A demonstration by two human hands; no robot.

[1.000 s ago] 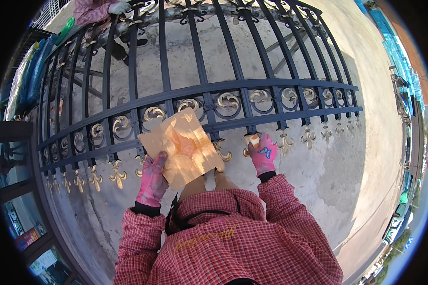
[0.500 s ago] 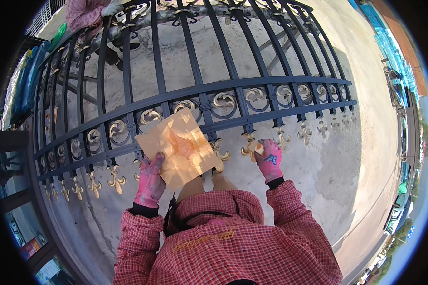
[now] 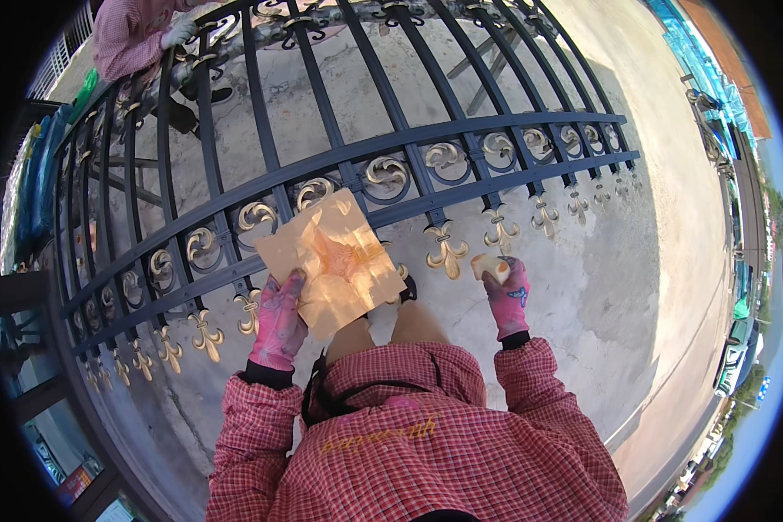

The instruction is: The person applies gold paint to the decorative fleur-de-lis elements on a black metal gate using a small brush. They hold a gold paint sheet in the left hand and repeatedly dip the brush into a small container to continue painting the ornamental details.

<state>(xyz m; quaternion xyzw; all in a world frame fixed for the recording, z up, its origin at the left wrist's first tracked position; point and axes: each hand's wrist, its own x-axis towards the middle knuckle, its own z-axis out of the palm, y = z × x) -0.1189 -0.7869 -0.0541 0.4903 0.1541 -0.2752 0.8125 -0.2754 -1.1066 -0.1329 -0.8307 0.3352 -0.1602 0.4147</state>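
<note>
My left hand (image 3: 278, 326), in a pink glove, grips the lower left edge of a square brown sheet of card or stiff paper (image 3: 370, 291). Creases and a shiny orange-gold smear mark the sheet's middle. In my right hand (image 3: 511, 297), also pink-gloved, is a small pale sponge (image 3: 485, 267) with yellowish-brown stains, pinched between the fingers. Just left of the sponge, and apart from it, hangs a gold fleur-de-lis finial (image 3: 445, 250). It belongs to a dark metal fence panel (image 3: 487, 184) with gold scrolls between its two near rails. The sheet covers part of those rails.
Across the panel at the far left, another person's grey-gloved hand (image 3: 178, 33) touches the fence. Trestle legs (image 3: 493, 70) show beneath the bars. Blue wrapped bundles (image 3: 39, 183) stand at the left, above concrete ground (image 3: 583, 287).
My right hand with the sponge has come away from a gold finial, to the right. The panel sits further left and higher in view. My left hand still holds the sheet.
</note>
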